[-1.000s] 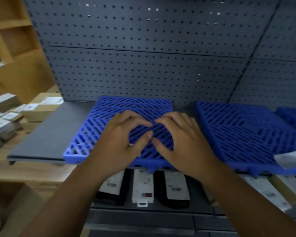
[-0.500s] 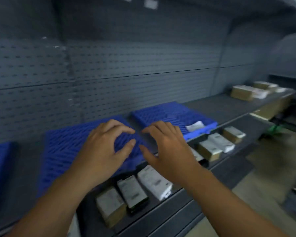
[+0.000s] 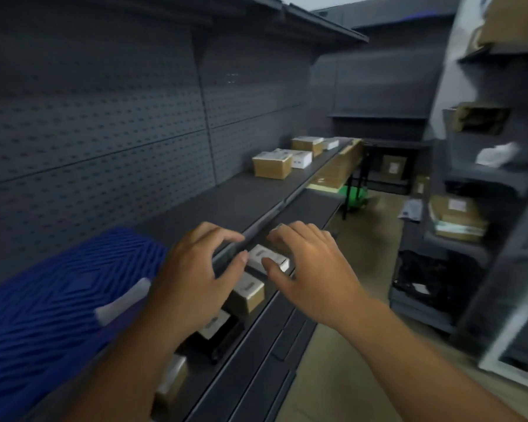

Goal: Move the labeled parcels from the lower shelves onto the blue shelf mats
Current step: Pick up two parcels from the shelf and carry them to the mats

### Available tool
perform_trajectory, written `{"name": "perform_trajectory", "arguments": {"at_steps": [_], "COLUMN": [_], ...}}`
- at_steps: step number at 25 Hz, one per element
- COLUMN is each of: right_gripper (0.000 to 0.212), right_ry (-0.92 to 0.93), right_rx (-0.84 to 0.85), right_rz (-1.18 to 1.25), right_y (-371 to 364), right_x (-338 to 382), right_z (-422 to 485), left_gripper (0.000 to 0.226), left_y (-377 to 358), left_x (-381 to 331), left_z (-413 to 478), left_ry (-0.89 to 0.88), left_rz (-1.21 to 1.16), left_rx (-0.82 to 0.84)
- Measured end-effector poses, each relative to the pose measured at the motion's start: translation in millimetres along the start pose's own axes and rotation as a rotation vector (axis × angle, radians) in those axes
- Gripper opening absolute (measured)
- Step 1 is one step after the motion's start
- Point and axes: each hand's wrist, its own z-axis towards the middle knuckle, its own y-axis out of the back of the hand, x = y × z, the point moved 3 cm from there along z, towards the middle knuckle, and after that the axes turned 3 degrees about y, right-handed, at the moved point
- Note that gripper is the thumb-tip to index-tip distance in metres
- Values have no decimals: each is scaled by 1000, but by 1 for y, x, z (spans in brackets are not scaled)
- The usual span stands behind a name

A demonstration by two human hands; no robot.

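A blue slatted shelf mat (image 3: pixel 49 303) lies on the upper grey shelf at lower left, with a small white packet (image 3: pixel 124 301) near its front edge. On the lower shelf below stands a row of labeled parcels: a white box (image 3: pixel 267 258), a brown box (image 3: pixel 247 292), a dark parcel with a white label (image 3: pixel 215 325) and a brown one (image 3: pixel 173 380). My left hand (image 3: pixel 192 278) hovers over the shelf edge, fingers curled and apart, holding nothing. My right hand (image 3: pixel 310 266) hovers beside it above the white box, also empty.
Bare grey shelf (image 3: pixel 226 199) stretches right of the mat, with several cardboard boxes (image 3: pixel 272 166) at its far end. Pegboard wall (image 3: pixel 104 123) backs the shelves. Another rack (image 3: pixel 476 208) with parcels stands across the aisle on the right. A green object (image 3: pixel 352 197) sits on the floor.
The view has swung further right along the shelf. Only one mat shows now. Both hands stay close together and empty, now over the shelf edge and the lower parcels.
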Motion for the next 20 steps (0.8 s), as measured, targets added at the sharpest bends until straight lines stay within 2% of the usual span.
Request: {"name": "perform_trajectory", "arguments": {"at_steps": [9,13,17,20], "right_gripper": [40,40,37,34], "right_ry": [-97,-110,-45,-30], "right_rx": [48,21,18,47], "right_rz": [-131,-110,-62,23], "right_y": [-33,-41,-68,-86], "right_x": [-207,-304,-406,-482], "right_z": [94,138,181,211], "left_gripper": [18,19,23,18], "left_y": [-165,-224,-291,-330], "left_x": [14,12,21,22], "left_z": [200,278,347,390], "left_ry": [-31,-2,95,226], "left_rz": [-108,-101,-38,0], "left_rx": [46,64,2,-45]}}
